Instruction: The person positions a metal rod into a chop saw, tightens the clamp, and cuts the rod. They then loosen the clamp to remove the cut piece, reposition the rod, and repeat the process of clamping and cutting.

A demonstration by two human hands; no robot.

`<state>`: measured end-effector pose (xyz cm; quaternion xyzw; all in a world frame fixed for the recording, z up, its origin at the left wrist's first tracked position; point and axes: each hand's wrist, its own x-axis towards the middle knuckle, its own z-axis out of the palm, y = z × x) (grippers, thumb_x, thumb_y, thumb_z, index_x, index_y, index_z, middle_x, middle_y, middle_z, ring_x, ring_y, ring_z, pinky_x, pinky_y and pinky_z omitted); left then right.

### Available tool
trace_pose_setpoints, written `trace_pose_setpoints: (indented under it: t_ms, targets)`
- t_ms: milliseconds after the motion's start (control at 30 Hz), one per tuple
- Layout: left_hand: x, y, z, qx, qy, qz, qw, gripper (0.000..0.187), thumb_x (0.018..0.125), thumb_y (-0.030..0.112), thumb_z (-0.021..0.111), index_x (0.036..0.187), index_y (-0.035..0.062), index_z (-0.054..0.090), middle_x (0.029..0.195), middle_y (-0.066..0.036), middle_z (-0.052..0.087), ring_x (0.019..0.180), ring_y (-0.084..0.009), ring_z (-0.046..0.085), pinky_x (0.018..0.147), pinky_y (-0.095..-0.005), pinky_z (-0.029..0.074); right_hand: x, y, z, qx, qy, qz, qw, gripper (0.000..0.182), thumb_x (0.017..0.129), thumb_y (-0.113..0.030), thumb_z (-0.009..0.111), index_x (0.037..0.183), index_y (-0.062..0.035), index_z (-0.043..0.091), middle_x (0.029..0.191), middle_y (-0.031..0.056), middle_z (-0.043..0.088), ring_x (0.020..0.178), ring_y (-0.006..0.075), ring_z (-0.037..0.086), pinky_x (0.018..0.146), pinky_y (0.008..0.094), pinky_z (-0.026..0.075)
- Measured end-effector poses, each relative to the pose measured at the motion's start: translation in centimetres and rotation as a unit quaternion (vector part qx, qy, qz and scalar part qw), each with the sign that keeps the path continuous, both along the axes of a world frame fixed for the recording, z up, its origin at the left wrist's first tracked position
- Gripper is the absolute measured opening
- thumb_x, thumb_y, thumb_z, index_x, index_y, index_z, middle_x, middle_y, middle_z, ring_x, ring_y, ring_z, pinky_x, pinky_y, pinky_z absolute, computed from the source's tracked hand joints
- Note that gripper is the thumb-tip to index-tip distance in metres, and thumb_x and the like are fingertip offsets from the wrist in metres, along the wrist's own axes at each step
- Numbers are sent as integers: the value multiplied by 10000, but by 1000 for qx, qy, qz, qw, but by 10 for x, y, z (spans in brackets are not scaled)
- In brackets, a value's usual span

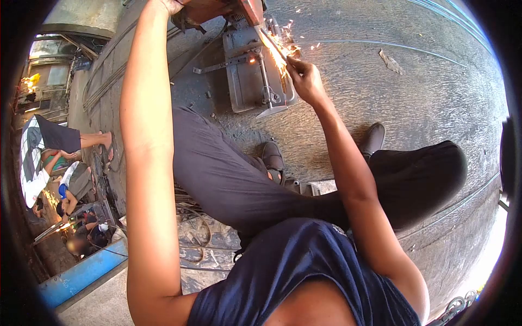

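Observation:
An orange-red cut-off saw (pixel 212 10) stands at the top, above its grey metal base (pixel 236 81) with a clamp screw (pixel 265 76). My left hand (pixel 173 5) is beside the saw's body at the top edge; its fingers are mostly out of frame, so its hold is hidden. My right hand (pixel 305 80) is closed around the near end of a thin dark metal bar (pixel 276 48). The bar's far end reaches the lower tip of the red guard. Bright sparks (pixel 283 41) spray along it and partly hide the contact point.
Rough ground (pixel 424 76) carries long thin rods (pixel 380 44) and a flat scrap (pixel 391 62). My shoes (pixel 273 156) are below the saw base. At left, several people (pixel 70 185) crouch or sit near other sparks, beyond a blue beam (pixel 81 280).

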<state>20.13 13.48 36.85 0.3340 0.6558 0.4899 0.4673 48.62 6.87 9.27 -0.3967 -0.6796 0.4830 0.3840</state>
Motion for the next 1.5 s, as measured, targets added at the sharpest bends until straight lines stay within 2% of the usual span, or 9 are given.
trace_pose_setpoints:
  t_ms: [167,367,467,767,867,1100,1200,1333,1500]
  targets:
    - [6,-1,3,-22,8,27,999,354,770,364,596,970,77,644,809,-62,641,697,-206,619,698,-409,556,17,1,27,-312,174,114,927,294,985,-186,567,1221,-18,615,678,-36,541,484,33,422,416,215,311]
    - [5,-1,4,-4,-13,7,1000,345,759,357,636,961,77,649,827,-71,643,733,-219,614,717,-407,552,16,0,0,-224,113,33,967,291,968,-171,580,1239,-73,621,712,26,622,509,48,462,455,228,354]
    - [-6,3,-3,-5,-28,12,1000,346,755,356,639,958,76,650,826,-71,643,735,-220,613,724,-413,550,12,3,-6,-90,-16,-19,996,380,841,-223,719,1178,-58,663,924,214,696,906,289,681,803,375,514]
    - [0,-3,-3,-3,-7,-4,1000,357,739,364,633,951,76,647,805,-71,631,708,-218,608,737,-451,552,1,3,-19,-39,-17,-24,999,319,852,-166,679,1151,-55,680,894,225,706,858,309,708,775,368,529]
    - [0,-3,-2,-1,-6,-6,1000,361,737,369,629,953,81,649,805,-71,630,709,-220,610,736,-455,552,5,4,5,-85,-69,-7,994,284,860,-160,694,1130,-70,705,886,147,723,785,182,687,698,336,525]
    - [6,-5,-1,14,12,-7,1000,365,735,373,626,959,86,648,811,-72,626,705,-220,602,727,-459,549,-5,0,-2,-70,82,-5,994,315,879,-170,659,1132,16,675,848,170,709,728,209,667,680,343,523]
    - [5,-3,0,-14,14,17,1000,370,732,373,625,967,88,645,818,-72,627,702,-219,598,720,-450,547,-3,-4,14,-202,110,39,973,337,949,-150,610,1262,-26,612,693,-29,551,474,24,389,405,206,276]
    - [4,-2,-2,-19,7,14,1000,369,735,377,622,966,91,645,823,-71,633,701,-219,599,715,-437,548,12,-4,26,-369,240,121,890,314,982,-154,553,1275,-53,606,658,-29,516,494,34,418,429,213,314]
    - [-3,1,-3,-2,-10,-1,1000,376,740,385,619,967,87,647,818,-78,634,716,-229,607,713,-439,551,11,7,4,-257,119,64,957,331,957,-164,589,1264,-44,620,804,46,686,534,62,503,475,247,408]
